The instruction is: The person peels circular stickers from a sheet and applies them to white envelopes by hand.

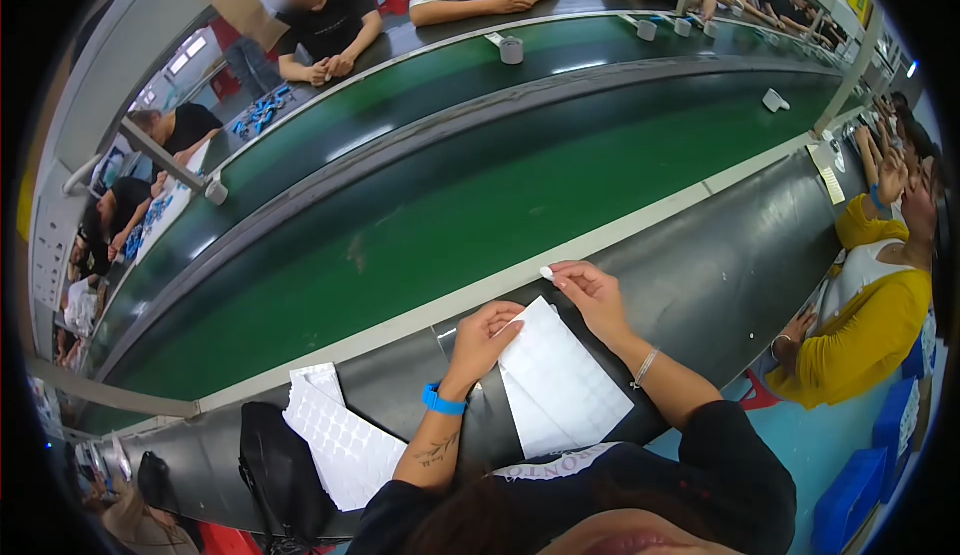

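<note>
In the head view, the landmark is the long green conveyor belt [450, 215], which crosses the scene in a wide curve. On the near side of this belt there is a pale straight rail [680, 198], and nearer than the rail lies a black smooth tabletop [720, 245]. Both hands of the person are on this near side, close to the belt. The left hand [488, 340], with a blue band on its wrist, pinches between thumb and forefinger the upper edge of a white paper sheet with faint round marks [565, 380]; this sheet lies tilted between the belt and the person's body. The right hand [592, 297] is nearer to the belt's edge, and its thumb and forefinger pinch a small white rounded piece [546, 273], just beside the top corner of the sheet; its other fingers are bent. Also on the near side of the belt, to the left of the hands, rest a second white sheet with rows of round shapes [345, 440] and a black soft bag [280, 475], side by side. Upon the belt, toward its right end, lies a white irregular object [775, 101]. A co-worker in a yellow cardigan [890, 325] sits on the belt's near side, to the right.
</note>
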A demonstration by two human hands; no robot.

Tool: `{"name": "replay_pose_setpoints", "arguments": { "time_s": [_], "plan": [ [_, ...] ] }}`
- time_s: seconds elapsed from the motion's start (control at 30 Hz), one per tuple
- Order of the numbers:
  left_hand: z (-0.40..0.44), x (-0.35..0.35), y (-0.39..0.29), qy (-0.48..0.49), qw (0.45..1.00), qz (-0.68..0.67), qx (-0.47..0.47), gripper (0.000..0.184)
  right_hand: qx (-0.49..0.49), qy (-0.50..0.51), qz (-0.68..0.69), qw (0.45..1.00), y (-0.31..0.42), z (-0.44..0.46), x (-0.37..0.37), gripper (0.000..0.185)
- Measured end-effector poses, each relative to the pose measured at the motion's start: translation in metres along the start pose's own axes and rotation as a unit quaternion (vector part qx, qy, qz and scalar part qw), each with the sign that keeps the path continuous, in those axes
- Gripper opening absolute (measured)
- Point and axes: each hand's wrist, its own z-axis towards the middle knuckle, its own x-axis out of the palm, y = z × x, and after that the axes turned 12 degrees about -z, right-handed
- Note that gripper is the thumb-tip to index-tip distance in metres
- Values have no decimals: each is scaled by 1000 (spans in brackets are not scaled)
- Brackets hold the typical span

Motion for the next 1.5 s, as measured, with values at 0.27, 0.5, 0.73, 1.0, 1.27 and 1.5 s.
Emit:
{"name": "replay_pose_setpoints", "arguments": {
  "time_s": [0.27,0.5,0.73,1.0,1.27,1.5],
  "plan": [
    [-3,-2,-5,-40,993,77,76,20,-46,10,-48,998,2,-2,1,14],
    [-4,6,-7,-33,960,236,144,17,-25,-26,-2,999,8,-1,5,23],
    [-3,10,-11,10,926,300,228,18,-66,-26,-165,984,3,-2,-1,21],
    [-2,11,-14,30,911,316,262,17,-64,-65,-94,991,3,-2,5,16],
    [-2,14,-15,18,898,331,290,17,-121,-54,-158,978,5,-7,6,10],
    [-3,11,-10,-17,900,340,273,20,-67,15,-83,994,7,-21,14,19]
  ]
}}
